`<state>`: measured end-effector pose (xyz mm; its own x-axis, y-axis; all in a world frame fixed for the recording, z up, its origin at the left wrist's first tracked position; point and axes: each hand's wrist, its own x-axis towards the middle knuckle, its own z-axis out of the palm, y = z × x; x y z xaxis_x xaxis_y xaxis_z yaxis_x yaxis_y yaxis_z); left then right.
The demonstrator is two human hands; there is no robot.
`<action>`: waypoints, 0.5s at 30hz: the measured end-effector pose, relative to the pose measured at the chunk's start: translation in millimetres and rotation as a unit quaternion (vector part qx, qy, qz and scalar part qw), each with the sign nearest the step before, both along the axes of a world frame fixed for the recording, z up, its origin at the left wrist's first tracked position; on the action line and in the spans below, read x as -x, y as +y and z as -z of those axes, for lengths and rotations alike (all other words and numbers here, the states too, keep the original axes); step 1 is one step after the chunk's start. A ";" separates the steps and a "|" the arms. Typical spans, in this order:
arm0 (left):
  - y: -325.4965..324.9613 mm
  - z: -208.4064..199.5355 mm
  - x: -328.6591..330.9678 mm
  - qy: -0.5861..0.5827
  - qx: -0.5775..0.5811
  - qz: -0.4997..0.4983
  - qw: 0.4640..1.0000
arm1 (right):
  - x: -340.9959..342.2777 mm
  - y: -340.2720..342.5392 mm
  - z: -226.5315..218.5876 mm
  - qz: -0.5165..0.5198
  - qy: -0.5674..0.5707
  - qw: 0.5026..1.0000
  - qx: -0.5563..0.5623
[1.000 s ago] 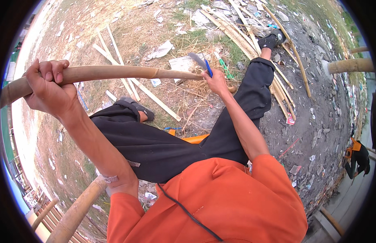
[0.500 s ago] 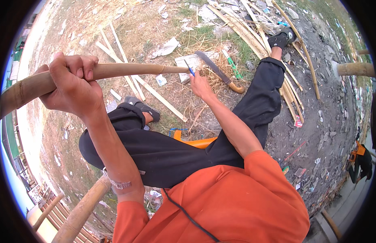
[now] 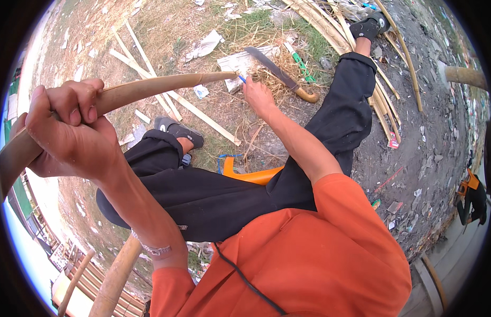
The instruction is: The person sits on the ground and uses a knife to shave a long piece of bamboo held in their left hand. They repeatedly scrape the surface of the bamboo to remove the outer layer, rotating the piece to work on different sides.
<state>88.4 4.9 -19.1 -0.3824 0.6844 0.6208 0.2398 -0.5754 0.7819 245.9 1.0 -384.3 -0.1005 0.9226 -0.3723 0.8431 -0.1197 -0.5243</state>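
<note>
My left hand (image 3: 76, 127) is closed around a long bamboo pole (image 3: 150, 90), raised at the left. The pole runs to the right, and its narrower cut end lies at the fingertips of my right hand (image 3: 258, 96). Pinched in that hand is a slim blue tool (image 3: 241, 78), its tip against or just beside the pole's end; its kind is too small to make out. Beyond my right hand a machete (image 3: 274, 67) with a curved wooden handle rests on dry straw and a pale flat sheet (image 3: 235, 63).
Split bamboo strips (image 3: 200, 117) lie crossed near my left foot; several more (image 3: 330, 31) pile up by my right foot. A thin bamboo pole (image 3: 406, 53) lies farther right. An orange angular object (image 3: 253, 176) is between my legs, and a thick bamboo post (image 3: 116, 277) stands lower left.
My left hand has moved left and down, drawing the bamboo pole with it. The right hand has followed the pole's end slightly left and up, still pinching the blue tool.
</note>
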 end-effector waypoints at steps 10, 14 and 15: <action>-3.7 -7.1 -34.1 -0.081 -0.015 0.070 0.994 | 3.6 17.6 21.6 -0.059 -0.142 0.987 -0.050; -6.5 -9.2 -22.7 -0.091 0.006 0.061 0.994 | 1.3 29.1 16.4 -0.109 -0.213 0.964 -0.113; -8.3 -9.3 -20.3 -0.097 0.015 0.051 0.994 | -5.5 27.3 26.5 -0.115 -0.250 0.955 -0.107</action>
